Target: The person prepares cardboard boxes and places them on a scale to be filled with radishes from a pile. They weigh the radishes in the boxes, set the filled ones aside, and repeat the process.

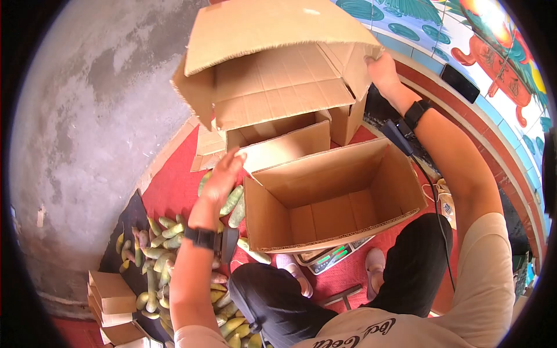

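Observation:
A large open cardboard box point(278, 29) is held up tilted at the top of the view, its opening facing me. My right hand point(383, 72) grips its right edge, fingers wrapped over the cardboard. My left hand point(223, 177) is lower on the left, fingers apart and holding nothing, close to the left corner of a second open cardboard box point(336, 235). That box sits upright in front of my knees, over a scale point(331, 259) with a lit green display; bare cardboard shows inside. Behind it stands another open box point(296, 148), partly hidden by the raised one.
Long green and yellowish vegetables point(156, 252) lie heaped on the red floor covering point(168, 185) at left. Small cartons point(111, 293) stand at lower left. A T-shaped tool point(345, 297) lies between my feet. A grey wall point(87, 145) rises at left; a dark phone-like object point(460, 83) rests on the tiled ledge.

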`<state>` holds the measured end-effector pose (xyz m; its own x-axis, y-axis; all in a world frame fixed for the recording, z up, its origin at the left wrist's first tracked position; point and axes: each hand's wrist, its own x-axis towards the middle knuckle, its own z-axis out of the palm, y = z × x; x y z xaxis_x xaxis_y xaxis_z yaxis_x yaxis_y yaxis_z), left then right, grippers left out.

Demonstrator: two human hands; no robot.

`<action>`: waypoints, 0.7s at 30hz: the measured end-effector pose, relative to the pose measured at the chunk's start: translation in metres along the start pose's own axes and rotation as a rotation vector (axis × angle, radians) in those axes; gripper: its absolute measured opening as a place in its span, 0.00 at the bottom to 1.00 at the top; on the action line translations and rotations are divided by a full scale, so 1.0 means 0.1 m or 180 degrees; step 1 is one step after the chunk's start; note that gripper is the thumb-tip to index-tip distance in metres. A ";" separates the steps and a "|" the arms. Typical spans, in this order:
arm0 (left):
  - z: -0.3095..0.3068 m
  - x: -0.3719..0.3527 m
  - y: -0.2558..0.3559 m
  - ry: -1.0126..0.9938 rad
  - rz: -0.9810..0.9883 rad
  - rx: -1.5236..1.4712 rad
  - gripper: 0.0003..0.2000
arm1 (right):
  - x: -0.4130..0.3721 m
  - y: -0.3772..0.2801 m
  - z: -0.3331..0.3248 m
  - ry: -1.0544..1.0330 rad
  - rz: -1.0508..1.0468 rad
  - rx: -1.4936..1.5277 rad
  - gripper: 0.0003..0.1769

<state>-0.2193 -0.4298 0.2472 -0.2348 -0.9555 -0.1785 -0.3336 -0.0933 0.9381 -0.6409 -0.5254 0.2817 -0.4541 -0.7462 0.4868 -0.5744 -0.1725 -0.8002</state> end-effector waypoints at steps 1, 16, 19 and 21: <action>0.01 -0.13 -0.06 0.0071 -0.0119 0.0302 0.39 | -0.02 0.08 0.03 -0.0021 0.0106 0.0103 0.18; 0.24 -1.02 -0.19 -0.0888 -0.0888 0.1483 0.17 | -0.55 -0.25 -0.70 -0.2694 0.0401 -0.1348 0.33; 0.29 -1.19 -0.26 -0.0753 -0.0913 0.0672 0.16 | -0.79 -0.23 -1.08 -0.3215 -0.0952 -0.1784 0.27; 0.35 -1.32 -0.25 -0.0742 -0.1148 0.0540 0.16 | -1.03 -0.22 -1.33 -0.3237 -0.0617 -0.1879 0.25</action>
<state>-0.2118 -0.2913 0.2365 -0.2689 -0.7801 -0.5650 -0.5720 -0.3426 0.7453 -0.6725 -0.3590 0.2954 0.2701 -0.9537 -0.1323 -0.9195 -0.2147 -0.3294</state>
